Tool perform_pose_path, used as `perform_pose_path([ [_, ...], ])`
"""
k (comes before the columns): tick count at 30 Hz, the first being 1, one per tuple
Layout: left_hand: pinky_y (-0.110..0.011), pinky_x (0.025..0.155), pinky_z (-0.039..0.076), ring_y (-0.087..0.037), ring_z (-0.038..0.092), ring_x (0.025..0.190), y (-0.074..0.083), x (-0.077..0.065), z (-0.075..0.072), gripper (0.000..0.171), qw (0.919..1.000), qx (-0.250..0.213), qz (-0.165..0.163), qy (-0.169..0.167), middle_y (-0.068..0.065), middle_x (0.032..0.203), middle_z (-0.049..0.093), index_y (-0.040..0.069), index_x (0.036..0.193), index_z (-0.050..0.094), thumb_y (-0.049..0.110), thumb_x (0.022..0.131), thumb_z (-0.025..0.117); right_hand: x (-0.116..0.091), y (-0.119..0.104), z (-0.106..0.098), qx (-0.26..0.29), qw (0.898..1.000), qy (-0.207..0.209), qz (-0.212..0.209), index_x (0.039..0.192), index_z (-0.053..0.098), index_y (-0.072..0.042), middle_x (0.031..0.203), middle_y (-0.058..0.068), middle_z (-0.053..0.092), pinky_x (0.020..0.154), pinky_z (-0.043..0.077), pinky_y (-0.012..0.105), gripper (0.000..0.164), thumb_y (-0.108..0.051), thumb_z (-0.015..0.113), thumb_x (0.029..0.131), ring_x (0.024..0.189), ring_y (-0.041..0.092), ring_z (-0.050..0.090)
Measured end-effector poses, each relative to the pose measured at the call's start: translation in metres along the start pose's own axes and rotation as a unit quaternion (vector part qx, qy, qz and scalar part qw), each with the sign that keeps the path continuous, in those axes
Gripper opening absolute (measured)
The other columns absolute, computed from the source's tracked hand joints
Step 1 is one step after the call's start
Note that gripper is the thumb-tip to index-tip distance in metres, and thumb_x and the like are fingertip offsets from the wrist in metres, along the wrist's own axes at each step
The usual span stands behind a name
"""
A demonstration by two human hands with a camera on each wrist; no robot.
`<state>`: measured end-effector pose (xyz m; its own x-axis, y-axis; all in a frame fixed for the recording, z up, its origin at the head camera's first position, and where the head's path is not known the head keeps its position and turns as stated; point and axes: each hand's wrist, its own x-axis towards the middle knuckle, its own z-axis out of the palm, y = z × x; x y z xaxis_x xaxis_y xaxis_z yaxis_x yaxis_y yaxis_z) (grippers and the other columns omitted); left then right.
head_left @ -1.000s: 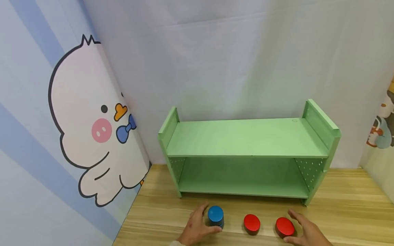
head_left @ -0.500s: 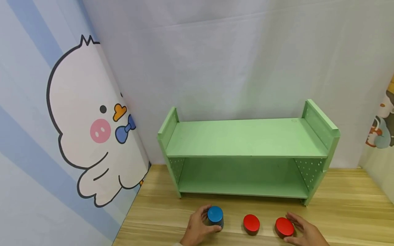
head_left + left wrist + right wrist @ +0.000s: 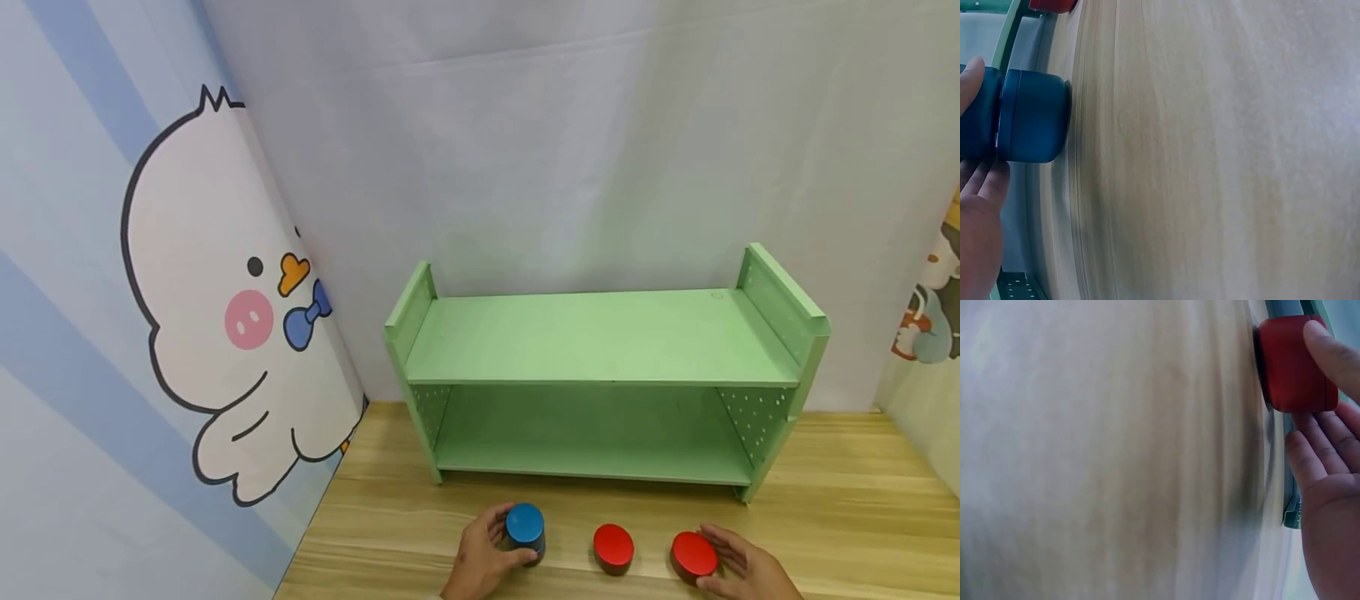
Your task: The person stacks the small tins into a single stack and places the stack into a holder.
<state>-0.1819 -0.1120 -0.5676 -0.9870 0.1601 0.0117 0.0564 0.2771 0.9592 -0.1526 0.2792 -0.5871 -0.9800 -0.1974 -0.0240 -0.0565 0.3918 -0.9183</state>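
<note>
Two round blue tins (image 3: 525,522) stand stacked on the table at the front, left of centre. My left hand (image 3: 480,557) holds the stack from the left; in the left wrist view the thumb lies on the upper tin, and the fingertips touch the other side near the seam above the lower tin (image 3: 1038,117). At the front right, a red round tin (image 3: 693,555) sits on the table, with my right hand (image 3: 746,568) around its right side. In the right wrist view, its thumb presses one side of this tin, the fingers at the opposite side.
Another red round tin (image 3: 613,547) stands on the wooden table (image 3: 375,517) between the hands. Behind is a green two-tier shelf (image 3: 600,337) with raised side panels. A pale curtain (image 3: 555,150) hangs behind it, and a printed duck panel (image 3: 210,250) rises at the left.
Both hands have closed in on their tins: the left fingers now curl around the blue stack, and the right fingers have come against the red tin. The tins have stayed put.
</note>
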Motion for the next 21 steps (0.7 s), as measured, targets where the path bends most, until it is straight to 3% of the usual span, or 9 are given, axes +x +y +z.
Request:
perform_pose_path([
  [14, -0.044, 0.096, 0.055, -0.043, 0.059, 0.117, -0.003, 0.002, 0.0, 0.069, 0.9999, -0.008, -0.014, 0.006, -0.025, 0.124, 0.062, -0.011, 0.129, 0.057, 0.008, 0.071, 0.091, -0.002, -0.004, 0.007, 0.004, 0.999, 0.051, 0.012, 0.131, 0.048, 0.023, 0.127, 0.037, 0.056, 0.083, 0.053, 0.011, 0.072, -0.006, 0.085, 0.077, 0.095, -0.016, 0.054],
  [21, -0.044, 0.096, 0.055, -0.042, 0.06, 0.117, -0.003, 0.002, -0.001, 0.069, 0.9998, -0.014, -0.015, 0.006, -0.023, 0.123, 0.063, -0.011, 0.128, 0.057, 0.009, 0.071, 0.091, -0.001, -0.013, 0.013, -0.01, 0.996, 0.091, -0.009, 0.127, 0.053, 0.021, 0.12, 0.029, 0.064, 0.081, 0.053, 0.01, 0.065, 0.001, 0.085, 0.074, 0.095, -0.015, 0.055],
])
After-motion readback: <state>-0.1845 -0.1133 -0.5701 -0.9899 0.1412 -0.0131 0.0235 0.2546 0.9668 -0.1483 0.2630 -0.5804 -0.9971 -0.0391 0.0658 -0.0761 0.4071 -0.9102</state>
